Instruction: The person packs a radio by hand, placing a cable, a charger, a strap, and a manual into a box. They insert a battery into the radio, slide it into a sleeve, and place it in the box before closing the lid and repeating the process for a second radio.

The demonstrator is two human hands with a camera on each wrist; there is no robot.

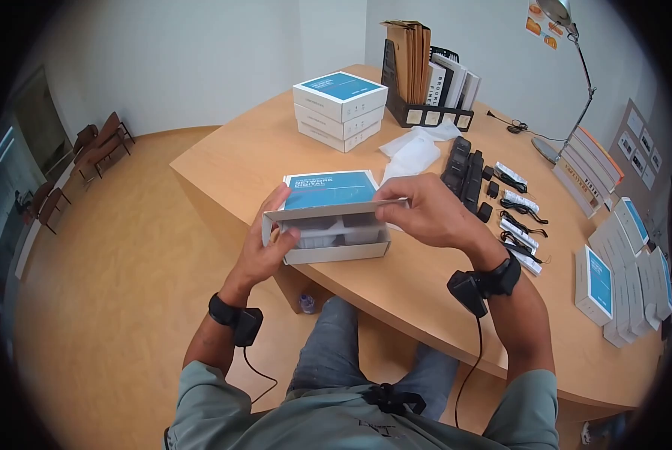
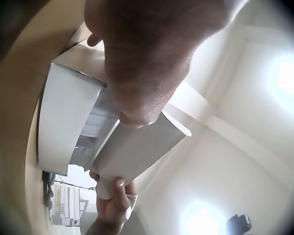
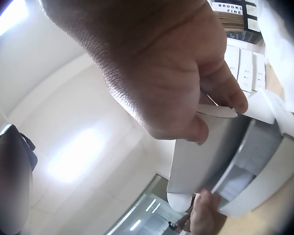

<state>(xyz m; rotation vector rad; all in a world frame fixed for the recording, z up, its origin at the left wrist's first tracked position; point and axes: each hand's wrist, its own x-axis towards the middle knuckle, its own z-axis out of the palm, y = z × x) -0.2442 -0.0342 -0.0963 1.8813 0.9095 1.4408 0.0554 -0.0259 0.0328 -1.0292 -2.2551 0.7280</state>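
A white box with a blue printed lid stands at the table's near edge, its front side open and a flap raised. Inside shows a pale tray. My left hand grips the box's left end, thumb at the opening. With thumb and fingers my right hand pinches the flap's right end. In the right wrist view, the right hand pinches the flap near its corner. The left wrist view has the left hand over the box.
Stacked boxes stand behind, beside a black file holder. White wrapping lies near black devices and bundled cables. At right are more boxes, books and a lamp.
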